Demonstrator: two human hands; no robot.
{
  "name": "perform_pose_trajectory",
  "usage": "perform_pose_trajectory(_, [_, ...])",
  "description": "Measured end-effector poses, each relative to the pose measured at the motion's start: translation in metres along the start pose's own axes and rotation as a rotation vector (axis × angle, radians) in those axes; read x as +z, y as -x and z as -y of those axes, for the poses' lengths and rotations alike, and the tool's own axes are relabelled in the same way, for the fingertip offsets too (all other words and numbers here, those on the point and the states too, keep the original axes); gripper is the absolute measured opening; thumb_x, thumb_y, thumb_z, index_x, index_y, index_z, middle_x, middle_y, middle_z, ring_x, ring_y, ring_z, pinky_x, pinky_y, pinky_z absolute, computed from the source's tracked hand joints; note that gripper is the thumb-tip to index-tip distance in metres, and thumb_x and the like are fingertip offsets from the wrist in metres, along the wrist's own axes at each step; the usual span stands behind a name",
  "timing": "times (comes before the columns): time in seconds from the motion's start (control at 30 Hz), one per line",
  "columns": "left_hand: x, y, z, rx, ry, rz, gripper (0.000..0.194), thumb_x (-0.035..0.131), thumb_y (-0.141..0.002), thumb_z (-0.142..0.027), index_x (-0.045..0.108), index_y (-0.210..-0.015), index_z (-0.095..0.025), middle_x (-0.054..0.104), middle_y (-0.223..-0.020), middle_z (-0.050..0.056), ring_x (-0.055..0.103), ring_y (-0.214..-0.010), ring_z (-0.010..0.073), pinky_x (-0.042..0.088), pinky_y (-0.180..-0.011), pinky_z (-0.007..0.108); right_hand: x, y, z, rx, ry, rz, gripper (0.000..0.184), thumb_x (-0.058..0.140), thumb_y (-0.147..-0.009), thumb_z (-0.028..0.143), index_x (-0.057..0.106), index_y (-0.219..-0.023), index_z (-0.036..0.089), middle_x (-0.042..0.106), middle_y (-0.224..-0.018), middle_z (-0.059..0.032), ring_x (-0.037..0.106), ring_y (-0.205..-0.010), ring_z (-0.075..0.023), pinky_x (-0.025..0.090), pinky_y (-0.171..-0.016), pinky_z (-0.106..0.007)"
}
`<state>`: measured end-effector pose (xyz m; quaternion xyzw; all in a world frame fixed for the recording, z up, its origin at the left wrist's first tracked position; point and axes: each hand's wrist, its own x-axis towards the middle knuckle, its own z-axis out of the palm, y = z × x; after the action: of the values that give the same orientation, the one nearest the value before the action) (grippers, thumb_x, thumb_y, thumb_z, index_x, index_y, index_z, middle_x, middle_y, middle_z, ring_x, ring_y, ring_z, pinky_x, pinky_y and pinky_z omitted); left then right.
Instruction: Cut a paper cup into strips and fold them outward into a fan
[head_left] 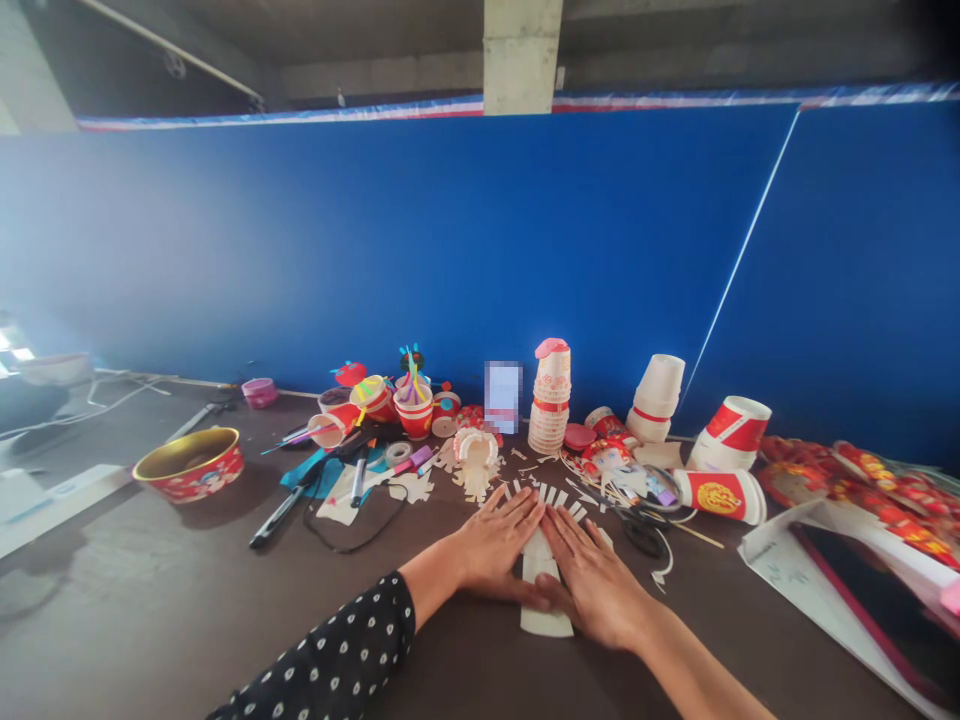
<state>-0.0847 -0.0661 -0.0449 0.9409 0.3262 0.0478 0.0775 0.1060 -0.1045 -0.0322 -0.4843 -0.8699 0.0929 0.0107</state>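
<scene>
A dark sleeve with white dots [322, 650] covers the left forearm, entering at the bottom edge, while the right forearm [697, 670] is bare. The left hand [495, 545] and right hand [592, 585] lie flat and open with fingers spread, grasping nothing. They press on a strip of white paper [540, 580] from either side at bottom center, and its upper end is cut into a fringe. Paper snippets [577, 505] are scattered on the dark brown table [150, 600] above and around it. Just right of the hands lie black-handled scissors [645, 537]. Farther up stand a tall stack of paper cups [549, 405], with a red-and-white paper cup [718, 496] on its side at right. Left of center are decorated red cups [414, 412] and a roll of tape [398, 454]. At far left sits a red bowl with a gold interior [189, 464]. A blue wall [375, 250] fills the background.
</scene>
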Motion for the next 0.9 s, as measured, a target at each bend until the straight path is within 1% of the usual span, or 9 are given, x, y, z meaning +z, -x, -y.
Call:
perform_pose_trajectory(0.13, [0.001, 0.0, 0.001, -0.009, 0.012, -0.007, 0.106, 0.031, -0.066, -0.079, 0.006, -0.141, -0.008, 0.006, -0.147, 0.017, 0.005, -0.135, 0.0273, 0.005, -0.109, 0.039, 0.0, 0.0, 0.0, 0.007, 0.012, 0.007, 0.069, 0.024, -0.088, 0.051, 0.017, -0.14, 0.008, 0.012, -0.146, -0.0118, 0.008, -0.135, -0.0252, 0.012, -0.109, -0.046])
perform_pose_trajectory(0.2, [0.001, 0.0, 0.0, -0.018, 0.022, -0.005, 0.107, 0.031, -0.066, -0.079, 0.008, -0.141, -0.006, 0.006, -0.146, 0.018, 0.006, -0.135, 0.0272, 0.007, -0.109, 0.037, 0.0, 0.0, 0.0, 0.007, 0.021, 0.004, 0.069, 0.023, -0.088, 0.052, 0.018, -0.14, 0.007, 0.012, -0.146, -0.0123, 0.008, -0.135, -0.0253, 0.013, -0.109, -0.046])
perform_pose_trajectory(0.43, [-0.002, 0.0, -0.001, -0.029, 0.026, 0.013, 0.107, 0.034, -0.066, -0.078, 0.009, -0.141, -0.007, 0.006, -0.147, 0.018, 0.006, -0.135, 0.0276, 0.007, -0.109, 0.039, 0.005, -0.001, -0.002, -0.006, 0.022, -0.021, 0.068, 0.023, -0.088, 0.053, 0.02, -0.14, 0.009, 0.015, -0.146, -0.0122, 0.009, -0.135, -0.0251, 0.013, -0.109, -0.045])
perform_pose_trajectory(0.6, [-0.003, 0.0, -0.001, -0.033, 0.019, 0.016, 0.105, 0.036, -0.067, -0.076, 0.003, -0.142, -0.01, 0.005, -0.147, 0.016, 0.006, -0.135, 0.0272, 0.006, -0.109, 0.041, 0.006, -0.001, -0.01, 0.026, -0.005, -0.029, 0.073, 0.02, -0.087, 0.055, 0.01, -0.141, 0.007, 0.009, -0.147, -0.0121, 0.004, -0.135, -0.0223, 0.012, -0.11, -0.042])
perform_pose_trajectory(0.7, [-0.002, 0.0, 0.0, -0.03, 0.011, 0.011, 0.103, 0.036, -0.068, -0.075, 0.0, -0.142, -0.012, 0.003, -0.147, 0.015, 0.004, -0.135, 0.0274, 0.005, -0.109, 0.043, 0.004, -0.001, -0.015, 0.049, -0.001, -0.03, 0.073, 0.021, -0.087, 0.055, 0.011, -0.141, 0.008, 0.009, -0.147, -0.0112, 0.002, -0.136, -0.0227, 0.01, -0.11, -0.045])
perform_pose_trajectory(0.8, [0.0, 0.0, 0.002, -0.029, -0.006, 0.004, 0.103, 0.035, -0.069, -0.075, -0.003, -0.141, -0.012, 0.001, -0.147, 0.015, 0.001, -0.135, 0.0274, 0.003, -0.108, 0.044, 0.001, 0.001, -0.016, -0.005, 0.017, -0.028, 0.07, 0.024, -0.087, 0.054, 0.013, -0.141, 0.011, 0.012, -0.147, -0.0097, 0.002, -0.136, -0.0234, 0.006, -0.109, -0.048])
perform_pose_trajectory(0.9, [0.0, -0.001, 0.001, -0.022, -0.034, -0.005, 0.103, 0.033, -0.069, -0.075, -0.003, -0.141, -0.011, 0.0, -0.147, 0.016, -0.002, -0.135, 0.0276, 0.0, -0.107, 0.046, -0.001, 0.003, -0.014, -0.055, 0.007, -0.01, 0.065, 0.026, -0.088, 0.051, 0.014, -0.141, 0.016, 0.015, -0.147, -0.0081, 0.005, -0.136, -0.0237, 0.005, -0.109, -0.05])
